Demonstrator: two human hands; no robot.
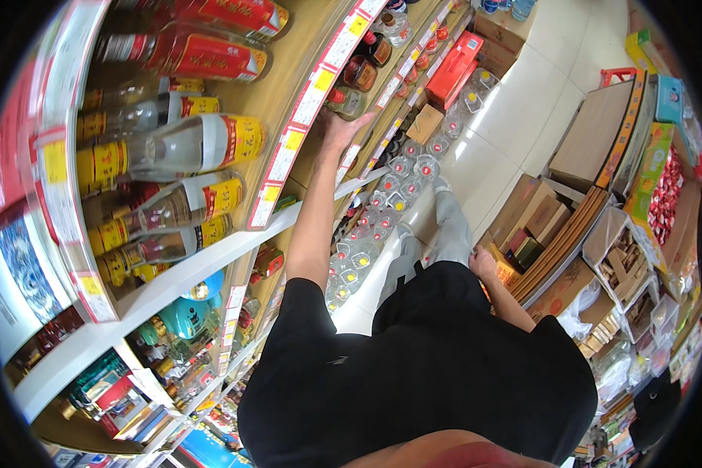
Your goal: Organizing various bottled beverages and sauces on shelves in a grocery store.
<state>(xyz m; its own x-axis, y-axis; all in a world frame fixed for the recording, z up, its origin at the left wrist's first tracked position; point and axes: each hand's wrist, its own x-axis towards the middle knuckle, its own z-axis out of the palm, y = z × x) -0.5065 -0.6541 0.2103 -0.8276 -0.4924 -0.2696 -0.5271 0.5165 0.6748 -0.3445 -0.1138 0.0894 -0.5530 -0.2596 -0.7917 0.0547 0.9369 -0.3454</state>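
The left hand [342, 131] reaches in at the lower shelf, its thumb spread away from the palm; the remaining fingers are partly hidden, so I cannot tell whether they grip anything. Just ahead of those fingers, touching or nearly so, is the clear glass bottle with a red cap [349, 101], within the row on that shelf. Past it, farther from the fingertips, come a squat amber glass bottle with a dark label [360, 72] and a dark brown glass bottle with a red-and-cream label [377, 49]. To the left of the fingers runs a curved white-and-red price strip [292, 142], and beyond it lie large clear glass bottles with yellow-and-white labels [199, 146]. To their right, lower down, are a small brown cardboard carton [425, 124] and clear plastic jugs with yellow caps [427, 167].

The right hand [482, 262] hangs low, fingers seemingly curled; whether they hold something cannot be told. Just right of those fingers are open brown cardboard boxes [526, 204].

As for progress, I judge that only the reach is done: the red-capped bottle near the left fingers does not appear lifted clear of the row, and any firm grasp or removal remains undone or at least unshown
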